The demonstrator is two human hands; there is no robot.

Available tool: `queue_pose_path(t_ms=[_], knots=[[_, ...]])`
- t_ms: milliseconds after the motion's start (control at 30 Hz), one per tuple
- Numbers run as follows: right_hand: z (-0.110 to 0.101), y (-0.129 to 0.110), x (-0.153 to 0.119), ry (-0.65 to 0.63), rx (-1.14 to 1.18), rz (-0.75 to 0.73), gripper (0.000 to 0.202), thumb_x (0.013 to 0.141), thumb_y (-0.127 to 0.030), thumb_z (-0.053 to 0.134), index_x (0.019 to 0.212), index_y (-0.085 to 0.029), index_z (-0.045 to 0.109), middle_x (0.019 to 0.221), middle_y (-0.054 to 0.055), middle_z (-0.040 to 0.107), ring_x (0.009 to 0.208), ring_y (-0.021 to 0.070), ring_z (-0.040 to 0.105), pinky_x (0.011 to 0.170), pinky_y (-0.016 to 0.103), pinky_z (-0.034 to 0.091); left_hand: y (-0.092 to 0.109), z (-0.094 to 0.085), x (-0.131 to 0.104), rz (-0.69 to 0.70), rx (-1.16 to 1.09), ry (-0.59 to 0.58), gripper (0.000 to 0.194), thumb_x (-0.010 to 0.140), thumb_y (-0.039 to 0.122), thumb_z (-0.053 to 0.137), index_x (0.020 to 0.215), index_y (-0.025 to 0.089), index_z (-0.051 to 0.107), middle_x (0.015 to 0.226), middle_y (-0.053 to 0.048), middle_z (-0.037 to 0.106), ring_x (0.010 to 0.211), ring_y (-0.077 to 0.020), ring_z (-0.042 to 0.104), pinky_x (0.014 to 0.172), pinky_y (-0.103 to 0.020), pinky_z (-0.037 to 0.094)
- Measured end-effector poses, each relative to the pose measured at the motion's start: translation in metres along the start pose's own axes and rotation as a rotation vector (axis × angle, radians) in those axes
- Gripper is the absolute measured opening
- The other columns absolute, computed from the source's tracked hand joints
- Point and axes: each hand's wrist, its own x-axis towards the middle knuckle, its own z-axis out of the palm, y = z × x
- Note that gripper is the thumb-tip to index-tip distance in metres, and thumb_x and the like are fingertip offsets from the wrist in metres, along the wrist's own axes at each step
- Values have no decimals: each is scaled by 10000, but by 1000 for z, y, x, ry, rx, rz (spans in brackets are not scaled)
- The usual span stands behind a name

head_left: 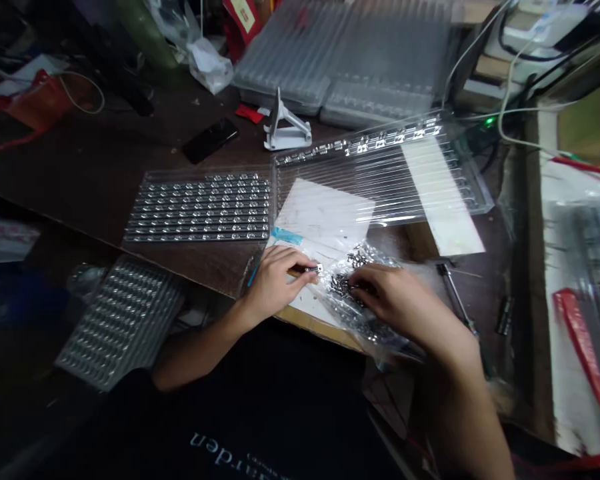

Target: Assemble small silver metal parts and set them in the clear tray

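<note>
Between the thumb and fingers of my left hand is a small metal part, pinched above a white sheet. My right hand dips its bent fingertips into a heap of small dark metal pieces on a clear plastic bag. Whether those fingers grip a piece is hidden. Behind the hands leans a clear ribbed tray with a few metal parts along its far edge. To its left lies another tray filled with rows of similar parts.
A black phone and a white stand sit at the back. Stacked clear trays rise behind them. A screwdriver-like tool lies right of my right hand. More filled trays are stacked below the table edge at left.
</note>
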Motion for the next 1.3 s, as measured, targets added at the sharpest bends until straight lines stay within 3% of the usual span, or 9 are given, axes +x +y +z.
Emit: queue_pose_path(t_ms=[167, 333, 733, 1000, 1133, 1233, 1300], knots=[[-5, 0, -2, 92, 62, -22, 230, 973, -227, 517, 1013, -199, 742, 996, 80, 757, 872, 228, 701, 791, 348, 521, -3, 0, -2, 6, 40, -13, 57, 874, 277, 728, 851, 237, 695, 890, -2, 765, 889, -213, 670, 852, -397, 461], [-9, -4, -1, 122, 94, -50, 241, 913, -161, 502, 910, -187, 742, 918, 71, 741, 821, 203, 682, 765, 324, 508, -3, 4, -1, -11, 30, 17, 76, 876, 265, 723, 834, 216, 684, 879, -2, 756, 891, -202, 658, 844, -366, 449], [-7, -10, 1, 287, 202, 59, 145, 846, -227, 600, 815, -235, 741, 799, 27, 776, 669, 200, 708, 667, 309, 531, -7, 8, -4, -53, -41, 1, 113, 846, 253, 752, 794, 203, 664, 873, 8, 755, 874, -189, 656, 868, -346, 426], [11, -13, 15, 391, 178, 5, 88, 832, -192, 598, 824, -207, 685, 794, 26, 734, 721, 198, 694, 693, 306, 519, -8, 8, -5, -55, -28, -8, 146, 856, 289, 753, 797, 206, 649, 850, 30, 742, 881, -182, 649, 857, -347, 390], [22, -18, 26, 409, 120, -30, 165, 901, -200, 545, 917, -192, 708, 887, 62, 732, 782, 199, 692, 732, 313, 531, -8, 8, -7, -35, -72, 75, 143, 897, 294, 708, 816, 202, 634, 871, 5, 745, 866, -185, 659, 834, -347, 424], [30, -24, 32, 429, 115, -65, 182, 929, -189, 522, 947, -194, 703, 904, 69, 719, 791, 197, 684, 734, 310, 537, -7, 3, -11, -43, -122, 208, 106, 910, 282, 693, 948, 205, 631, 927, -20, 752, 884, -183, 680, 841, -345, 464], [36, -28, 35, 407, 133, -140, 183, 943, -182, 511, 955, -198, 692, 906, 69, 704, 800, 194, 676, 726, 301, 539, -7, -2, -13, -31, -134, 236, 201, 892, 277, 717, 1050, 209, 612, 950, -23, 758, 940, -191, 693, 882, -351, 474]])
